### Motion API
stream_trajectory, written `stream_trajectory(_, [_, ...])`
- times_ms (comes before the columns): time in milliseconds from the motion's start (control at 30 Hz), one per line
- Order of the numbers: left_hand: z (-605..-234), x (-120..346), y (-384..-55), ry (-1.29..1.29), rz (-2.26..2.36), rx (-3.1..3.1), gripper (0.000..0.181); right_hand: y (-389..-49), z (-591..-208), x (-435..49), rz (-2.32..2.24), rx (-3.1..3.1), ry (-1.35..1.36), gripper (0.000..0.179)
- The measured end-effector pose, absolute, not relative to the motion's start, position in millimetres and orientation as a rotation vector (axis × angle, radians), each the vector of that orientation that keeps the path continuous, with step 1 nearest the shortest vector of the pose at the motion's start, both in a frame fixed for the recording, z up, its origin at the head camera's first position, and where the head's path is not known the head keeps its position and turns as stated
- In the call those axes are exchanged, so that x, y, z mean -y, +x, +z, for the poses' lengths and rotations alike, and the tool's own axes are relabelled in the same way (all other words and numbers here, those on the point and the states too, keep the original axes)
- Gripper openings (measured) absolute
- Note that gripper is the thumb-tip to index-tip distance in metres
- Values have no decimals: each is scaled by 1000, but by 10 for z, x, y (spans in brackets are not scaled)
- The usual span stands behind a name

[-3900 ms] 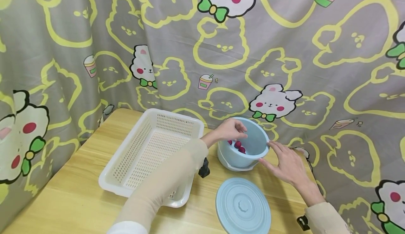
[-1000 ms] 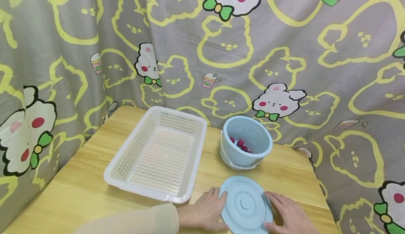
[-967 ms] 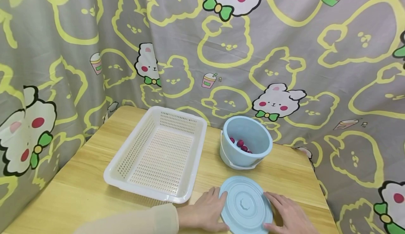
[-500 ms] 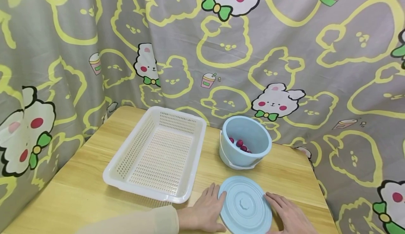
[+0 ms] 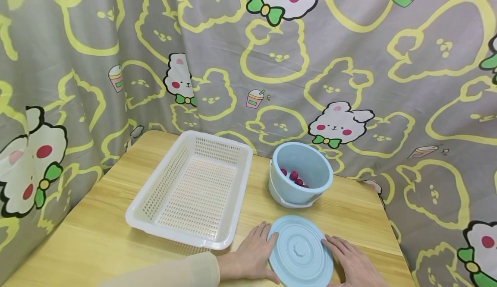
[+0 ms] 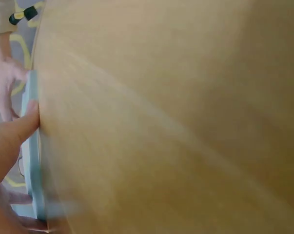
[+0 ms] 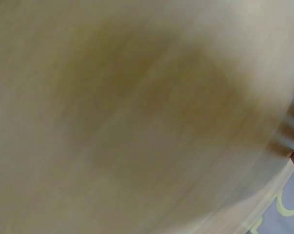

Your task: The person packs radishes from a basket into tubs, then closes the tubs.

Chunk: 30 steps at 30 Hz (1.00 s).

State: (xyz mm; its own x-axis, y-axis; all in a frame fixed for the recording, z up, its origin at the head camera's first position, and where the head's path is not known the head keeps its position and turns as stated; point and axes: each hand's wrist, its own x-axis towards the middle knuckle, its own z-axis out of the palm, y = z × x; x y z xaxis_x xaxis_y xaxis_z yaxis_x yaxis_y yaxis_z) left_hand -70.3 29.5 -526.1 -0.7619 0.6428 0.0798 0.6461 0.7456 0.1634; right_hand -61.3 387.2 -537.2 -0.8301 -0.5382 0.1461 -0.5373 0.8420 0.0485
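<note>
A round light-blue lid (image 5: 299, 252) lies on the table at the front. My left hand (image 5: 254, 252) touches its left rim, thumb and fingers spread and fairly straight. On the other side my right hand (image 5: 355, 264) rests its fingers against the right rim; its thumb is mostly out of the head view. In the left wrist view the lid (image 6: 33, 146) appears edge-on, with the left thumb (image 6: 25, 124) against it. Behind the lid stands an uncovered blue bucket (image 5: 289, 187) holding several small dark-red round things (image 5: 294, 175), with its white handle hanging down in front.
A white perforated plastic basket (image 5: 133, 213) stands left of the bucket and shows nothing inside. All stand on a wooden table (image 5: 89, 235). A patterned grey curtain (image 5: 217, 41) hangs right behind the table and along its sides.
Earlier the left hand was over the bucket and the right hand held its rim. Both have since come down to the lid's sides. Over the last second they have hardly moved.
</note>
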Motion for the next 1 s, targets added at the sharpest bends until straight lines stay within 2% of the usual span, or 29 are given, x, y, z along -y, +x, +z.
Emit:
stream_trajectory(467, [-5313,-270,-761,-1061,-357,2886,114,-576,-5363,-3807,63,2900,760,105])
stream_trajectory(1000, [-5332,-254,-791,-1058,-451,2843,110,-503,-5437,-3789,271,2878,680,107])
